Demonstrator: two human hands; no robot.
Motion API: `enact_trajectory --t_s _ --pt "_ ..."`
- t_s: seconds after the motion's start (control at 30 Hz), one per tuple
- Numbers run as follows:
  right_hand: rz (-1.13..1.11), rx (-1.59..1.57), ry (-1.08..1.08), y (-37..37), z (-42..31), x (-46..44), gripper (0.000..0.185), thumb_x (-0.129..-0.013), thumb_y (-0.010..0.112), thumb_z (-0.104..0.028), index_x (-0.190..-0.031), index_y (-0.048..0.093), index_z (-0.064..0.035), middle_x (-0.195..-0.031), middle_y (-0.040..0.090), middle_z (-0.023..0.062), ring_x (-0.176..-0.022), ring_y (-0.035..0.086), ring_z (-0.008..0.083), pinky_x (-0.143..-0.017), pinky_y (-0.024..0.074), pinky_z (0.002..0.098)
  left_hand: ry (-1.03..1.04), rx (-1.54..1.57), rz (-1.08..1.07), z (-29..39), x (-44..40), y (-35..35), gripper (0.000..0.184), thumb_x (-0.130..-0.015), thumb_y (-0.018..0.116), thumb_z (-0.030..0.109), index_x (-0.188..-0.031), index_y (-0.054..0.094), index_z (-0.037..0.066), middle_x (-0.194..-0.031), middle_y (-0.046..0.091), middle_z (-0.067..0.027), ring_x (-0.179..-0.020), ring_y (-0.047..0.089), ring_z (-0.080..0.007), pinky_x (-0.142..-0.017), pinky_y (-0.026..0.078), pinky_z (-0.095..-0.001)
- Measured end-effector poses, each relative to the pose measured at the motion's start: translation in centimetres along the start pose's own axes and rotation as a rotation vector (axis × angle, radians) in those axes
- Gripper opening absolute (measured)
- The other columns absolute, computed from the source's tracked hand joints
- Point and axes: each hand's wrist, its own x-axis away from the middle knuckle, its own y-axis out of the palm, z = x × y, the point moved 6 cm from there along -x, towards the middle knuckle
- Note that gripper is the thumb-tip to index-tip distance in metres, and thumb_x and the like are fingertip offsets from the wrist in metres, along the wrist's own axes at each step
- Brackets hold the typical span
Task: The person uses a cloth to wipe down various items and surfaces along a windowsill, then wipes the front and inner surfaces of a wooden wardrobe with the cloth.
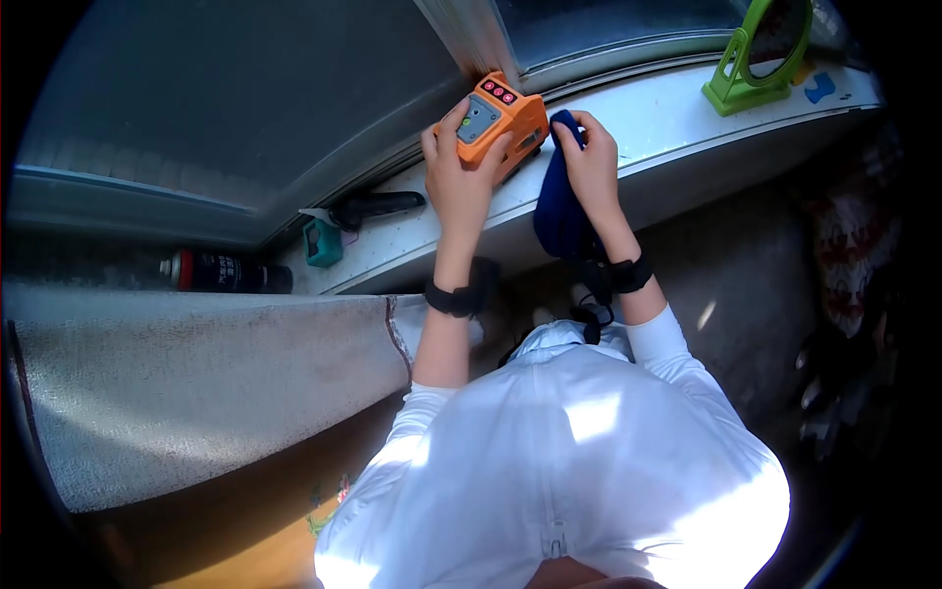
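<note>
Head view: your left hand [461, 177] grips an orange device [531, 115] and your right hand [594, 167] pinches a dark blue cloth [556, 211].
Your left fingers and thumb close around the device, which is tilted at the window side of the white sill [653, 123]; you can't tell whether it touches the sill. Its end shows three round red marks with pale symbols (too small to read), beside a gray panel [478, 119] with a green spot. Your right thumb and fingers hold the cloth's top just beside the device, and the rest hangs over the sill's front edge. Left along the sill lie a black-handled tool [378, 207] and a teal box [322, 242]; beyond, a black can [231, 273] carries white characters (blurred). At far right stands a green mirror [746, 93].
</note>
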Motion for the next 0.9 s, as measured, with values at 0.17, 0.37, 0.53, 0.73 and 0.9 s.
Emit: enact_trajectory --t_s 0.17,0.37,0.53,0.73,0.9 --pt "-0.073 -0.097 0.099 -2.6 0.5 0.4 0.020 -0.089 0.063 -0.018 -0.096 0.065 0.0012 -0.077 0.064 0.0077 -0.066 0.057 0.0129 -0.062 0.0466 0.0246 0.024 0.119 -0.130 -0.4 -1.0 -1.3 0.059 -0.078 0.075 0.031 -0.130 0.054 0.014 -0.120 0.053 -0.0105 -0.109 0.056 -0.0243 -0.091 0.047 -0.0343" --pt "0.113 -0.225 0.057 -7.3 0.1 0.0 0.024 -0.091 0.064 -0.020 -0.103 0.066 -0.0004 -0.080 0.063 0.0028 -0.071 0.056 0.0074 -0.064 0.0443 0.0203 0.053 0.126 -0.124 -1.8 -1.6 -2.8 0.066 -0.076 0.077 0.032 -0.136 0.050 0.018 -0.128 0.050 -0.0112 -0.119 0.051 -0.0255 -0.097 0.045 -0.0360" --pt "0.205 -0.202 -0.066 -9.6 -4.6 1.0 0.024 -0.092 0.064 -0.024 -0.104 0.068 -0.0038 -0.087 0.066 0.0031 -0.080 0.058 0.0086 -0.072 0.0452 0.0206 0.295 0.058 0.313 1.8 2.3 -5.2 0.057 -0.080 0.074 0.025 -0.130 0.053 0.008 -0.126 0.051 -0.0127 -0.119 0.050 -0.0275 -0.099 0.042 -0.0378" --pt "0.035 -0.266 -0.266 -8.8 -9.5 4.2 0.019 -0.090 0.064 -0.015 -0.104 0.067 -0.0023 -0.092 0.064 0.0031 -0.081 0.058 0.0092 -0.075 0.0430 0.0200 0.170 0.319 -0.160 3.0 10.7 5.0 0.070 -0.084 0.069 0.021 -0.144 0.034 0.007 -0.128 0.051 -0.0168 -0.115 0.053 -0.0338 -0.096 0.043 -0.0403" --pt "-0.031 -0.321 -0.265 -8.9 -10.0 5.6 0.019 -0.091 0.064 -0.014 -0.104 0.067 -0.0021 -0.092 0.065 0.0015 -0.080 0.056 0.0060 -0.075 0.0412 0.0173 0.192 0.279 -0.360 1.5 12.6 6.4 0.049 -0.084 0.066 0.012 -0.130 0.050 0.004 -0.118 0.058 -0.0149 -0.108 0.055 -0.0326 -0.089 0.046 -0.0384"
